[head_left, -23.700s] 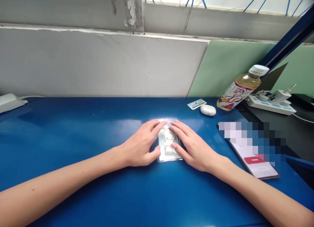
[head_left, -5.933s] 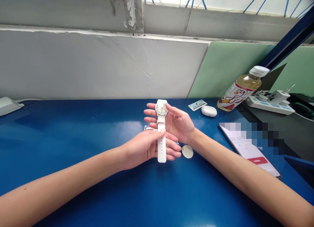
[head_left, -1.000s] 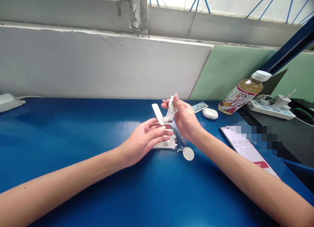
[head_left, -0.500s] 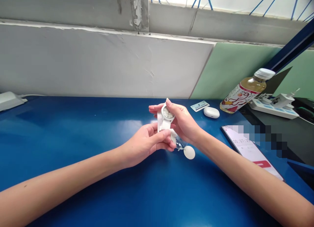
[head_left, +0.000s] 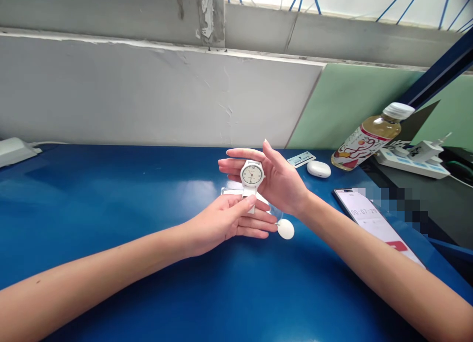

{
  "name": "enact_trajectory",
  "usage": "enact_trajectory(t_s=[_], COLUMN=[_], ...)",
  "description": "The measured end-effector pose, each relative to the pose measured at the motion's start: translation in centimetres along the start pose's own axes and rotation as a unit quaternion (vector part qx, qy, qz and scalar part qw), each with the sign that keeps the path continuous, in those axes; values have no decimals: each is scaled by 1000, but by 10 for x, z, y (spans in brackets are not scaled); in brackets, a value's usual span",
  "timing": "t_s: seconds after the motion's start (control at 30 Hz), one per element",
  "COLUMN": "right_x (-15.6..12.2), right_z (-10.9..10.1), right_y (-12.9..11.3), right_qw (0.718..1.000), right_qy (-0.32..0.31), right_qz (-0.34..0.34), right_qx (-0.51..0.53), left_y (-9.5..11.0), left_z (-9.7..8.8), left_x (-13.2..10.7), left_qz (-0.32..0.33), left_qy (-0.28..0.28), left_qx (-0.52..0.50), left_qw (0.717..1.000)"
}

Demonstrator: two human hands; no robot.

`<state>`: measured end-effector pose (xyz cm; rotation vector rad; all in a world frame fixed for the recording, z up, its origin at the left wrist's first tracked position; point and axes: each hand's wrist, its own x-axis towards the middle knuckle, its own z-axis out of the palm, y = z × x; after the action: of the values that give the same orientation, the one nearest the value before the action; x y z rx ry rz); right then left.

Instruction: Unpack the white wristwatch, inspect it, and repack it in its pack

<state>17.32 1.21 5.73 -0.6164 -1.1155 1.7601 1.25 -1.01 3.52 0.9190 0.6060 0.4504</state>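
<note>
A white wristwatch [head_left: 253,174] with a round, pale dial is held upright above the blue table, its face turned toward me. My left hand [head_left: 236,216] pinches the lower strap under its thumb, the other fingers stretched out to the right. Behind the watch, my right hand [head_left: 275,179] is open, thumb raised and fingers extended leftward; whether it touches the case I cannot tell. Clear plastic and a white piece show partly behind my hands, mostly hidden. A round white tag [head_left: 286,229] lies just right of my left fingertips.
On the blue table [head_left: 111,199], a small card [head_left: 301,159] and a white earbud case [head_left: 319,169] lie beyond my right hand. A drink bottle [head_left: 369,137], a power strip [head_left: 412,163] and a phone [head_left: 373,223] are at the right. A pale wall runs behind.
My right hand has let go of the watch and opened, its thumb lifting off the case. The left fingers have straightened while the thumb stays on the strap. The dial now shows fully.
</note>
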Motion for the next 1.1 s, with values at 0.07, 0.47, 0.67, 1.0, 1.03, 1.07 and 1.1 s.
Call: enact_trajectory(t_s=[0.07, 0.47, 0.67, 1.0, 1.03, 1.07, 1.1], right_x=[0, 1, 0, -1, -1, -1, -1], right_z=[1, 0, 2, 3, 3, 2, 2], right_y=[-3, -2, -2, -2, -1, -1, -1], right_qw=[1000, 999, 999, 1000, 1000, 1000, 1000], right_qy=[-13, -19, 12, 3, 1, 0, -2], right_qz=[2, 12, 31, 4, 5, 5, 4], right_qx=[1, 26, 33, 12, 13, 14, 16], left_y=[1, -1, -2, 0, 0, 0, 0], left_z=[0, 0, -1, 0, 0, 1, 1], left_x=[0, 0, 0, 1, 1, 1, 1], left_qz=[8, 16, 12, 2, -1, -2, -3], left_qy=[3, 3, -11, 8, 9, 9, 10], left_qx=[6, -4, -9, -17, -17, -17, -16], left_qw=[1000, 1000, 1000, 1000, 1000, 1000, 1000])
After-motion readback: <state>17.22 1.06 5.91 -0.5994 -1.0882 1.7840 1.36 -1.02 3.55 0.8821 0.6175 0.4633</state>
